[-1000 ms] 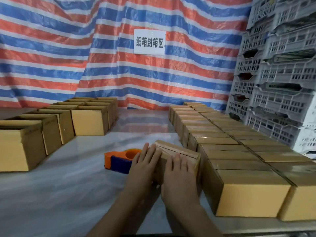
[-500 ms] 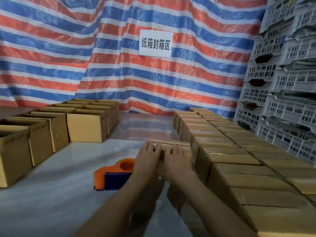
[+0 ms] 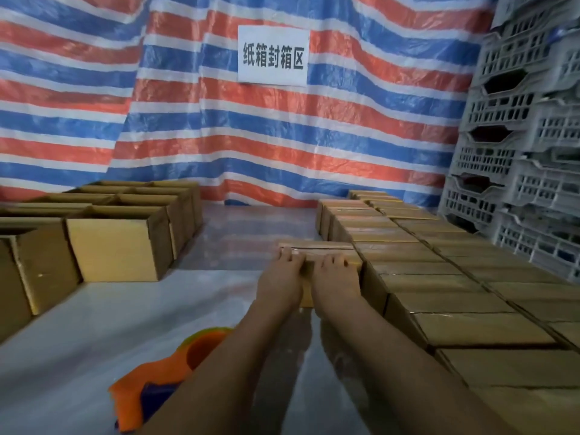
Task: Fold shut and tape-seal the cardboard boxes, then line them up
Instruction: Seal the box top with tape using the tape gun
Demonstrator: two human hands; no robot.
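Pressing on one closed cardboard box [image 3: 317, 246], the left hand [image 3: 280, 279] and right hand [image 3: 337, 281] lay side by side with fingers straight. The box sat just beside two rows of sealed boxes [image 3: 439, 277]. A wide strip of shiny tabletop [image 3: 219, 277] ran left to the open boxes [image 3: 116, 246]. One orange tape dispenser [image 3: 163, 378] lay near the left arm. A striped tarp [image 3: 219, 136] hung behind.

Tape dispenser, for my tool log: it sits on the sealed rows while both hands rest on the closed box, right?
No. The head view shows the tape dispenser lying on the table, not on the sealed rows; the left hand and right hand do rest on the closed box.
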